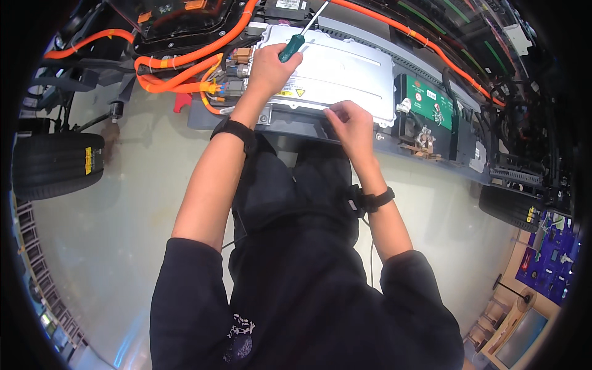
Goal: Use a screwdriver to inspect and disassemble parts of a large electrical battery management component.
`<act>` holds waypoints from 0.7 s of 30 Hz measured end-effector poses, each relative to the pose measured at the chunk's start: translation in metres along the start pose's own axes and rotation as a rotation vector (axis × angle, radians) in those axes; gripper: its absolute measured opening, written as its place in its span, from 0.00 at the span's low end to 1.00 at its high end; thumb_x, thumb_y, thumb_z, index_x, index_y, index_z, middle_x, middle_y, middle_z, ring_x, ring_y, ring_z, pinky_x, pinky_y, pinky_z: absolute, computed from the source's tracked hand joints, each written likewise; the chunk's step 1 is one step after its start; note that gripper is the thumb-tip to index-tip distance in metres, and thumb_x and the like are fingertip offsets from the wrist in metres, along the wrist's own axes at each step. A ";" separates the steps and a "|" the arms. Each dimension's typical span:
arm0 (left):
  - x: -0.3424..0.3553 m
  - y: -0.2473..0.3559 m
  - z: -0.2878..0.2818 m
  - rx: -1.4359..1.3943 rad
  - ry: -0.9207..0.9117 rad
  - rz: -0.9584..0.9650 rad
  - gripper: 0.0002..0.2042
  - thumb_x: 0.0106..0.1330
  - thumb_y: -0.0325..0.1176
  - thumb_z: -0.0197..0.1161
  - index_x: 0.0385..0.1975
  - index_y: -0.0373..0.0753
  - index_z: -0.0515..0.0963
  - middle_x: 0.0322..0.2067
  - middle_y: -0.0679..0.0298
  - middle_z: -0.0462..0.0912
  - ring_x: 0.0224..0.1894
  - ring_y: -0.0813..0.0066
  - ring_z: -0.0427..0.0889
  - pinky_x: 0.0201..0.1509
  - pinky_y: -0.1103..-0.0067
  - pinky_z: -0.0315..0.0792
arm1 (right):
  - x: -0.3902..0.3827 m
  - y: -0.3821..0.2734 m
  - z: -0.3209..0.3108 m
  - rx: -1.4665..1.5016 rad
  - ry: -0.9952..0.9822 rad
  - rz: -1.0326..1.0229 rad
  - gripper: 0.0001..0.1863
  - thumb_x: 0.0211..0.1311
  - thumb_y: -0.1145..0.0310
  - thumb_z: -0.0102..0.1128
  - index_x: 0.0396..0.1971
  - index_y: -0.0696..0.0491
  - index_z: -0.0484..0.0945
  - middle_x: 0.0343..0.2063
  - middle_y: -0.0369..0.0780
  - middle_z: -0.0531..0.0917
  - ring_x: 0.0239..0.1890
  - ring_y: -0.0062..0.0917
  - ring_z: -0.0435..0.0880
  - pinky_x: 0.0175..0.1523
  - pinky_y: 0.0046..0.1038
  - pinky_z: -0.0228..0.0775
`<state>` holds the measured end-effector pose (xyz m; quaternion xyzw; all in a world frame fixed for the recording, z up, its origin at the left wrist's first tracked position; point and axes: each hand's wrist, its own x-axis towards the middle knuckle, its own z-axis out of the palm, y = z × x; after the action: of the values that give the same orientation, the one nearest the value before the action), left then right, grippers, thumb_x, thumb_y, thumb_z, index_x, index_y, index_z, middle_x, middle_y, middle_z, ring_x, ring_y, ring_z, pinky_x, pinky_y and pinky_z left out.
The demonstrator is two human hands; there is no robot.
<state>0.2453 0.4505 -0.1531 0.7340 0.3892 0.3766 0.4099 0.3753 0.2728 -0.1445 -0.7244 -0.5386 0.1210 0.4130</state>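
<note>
My left hand (274,68) grips a screwdriver with a green handle (292,47), its metal shaft pointing up and away to the right, over the upper part of a silver metal housing (345,77). At that housing's front lower edge, my right hand (347,120) has its fingers curled, thumb and forefinger close together; what they hold, if anything, is too small to make out. Orange cables (185,77) run into connectors (239,69) on the housing's left side. A green board (425,98) with small metal parts beside it sits to the right.
The housing is mounted on a dark vehicle chassis (290,123), with orange cable (407,31) along the back and tyres at left (55,166) and right (509,203). A purple panel (549,259) and wooden furniture stand at the lower right. Pale floor (123,246) shows below.
</note>
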 end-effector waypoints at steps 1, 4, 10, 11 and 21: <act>0.001 -0.002 0.000 -0.006 -0.005 -0.009 0.16 0.55 0.42 0.62 0.22 0.31 0.77 0.14 0.52 0.73 0.18 0.57 0.73 0.28 0.70 0.68 | 0.001 -0.003 0.000 -0.045 -0.018 0.024 0.06 0.50 0.72 0.66 0.27 0.57 0.81 0.20 0.41 0.79 0.21 0.30 0.77 0.29 0.28 0.69; 0.000 -0.008 -0.001 -0.015 -0.006 -0.017 0.16 0.55 0.43 0.62 0.22 0.31 0.77 0.14 0.54 0.74 0.18 0.59 0.73 0.27 0.70 0.68 | -0.002 0.002 0.003 -0.052 -0.011 0.022 0.06 0.49 0.72 0.68 0.27 0.57 0.81 0.18 0.40 0.80 0.19 0.25 0.76 0.28 0.25 0.68; 0.002 -0.010 -0.002 -0.008 -0.041 0.053 0.13 0.60 0.37 0.61 0.21 0.32 0.75 0.13 0.68 0.73 0.12 0.84 0.69 0.17 0.83 0.63 | 0.004 -0.005 0.001 -0.083 -0.040 0.045 0.06 0.49 0.72 0.67 0.26 0.57 0.81 0.16 0.39 0.79 0.19 0.25 0.77 0.27 0.25 0.68; 0.002 -0.010 -0.002 -0.006 -0.043 0.050 0.13 0.60 0.37 0.61 0.21 0.32 0.75 0.13 0.68 0.73 0.12 0.84 0.69 0.17 0.83 0.63 | 0.005 -0.005 0.002 -0.116 -0.041 0.055 0.06 0.48 0.71 0.67 0.25 0.57 0.80 0.16 0.40 0.79 0.20 0.30 0.79 0.28 0.28 0.69; 0.002 -0.011 -0.001 -0.007 -0.041 0.061 0.13 0.59 0.38 0.61 0.22 0.32 0.77 0.12 0.68 0.73 0.12 0.83 0.70 0.17 0.83 0.63 | 0.005 -0.005 -0.001 -0.080 -0.085 0.113 0.07 0.48 0.71 0.67 0.23 0.58 0.80 0.16 0.40 0.79 0.19 0.29 0.77 0.28 0.28 0.68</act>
<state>0.2423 0.4561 -0.1620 0.7515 0.3570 0.3752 0.4087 0.3743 0.2775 -0.1388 -0.7636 -0.5185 0.1530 0.3531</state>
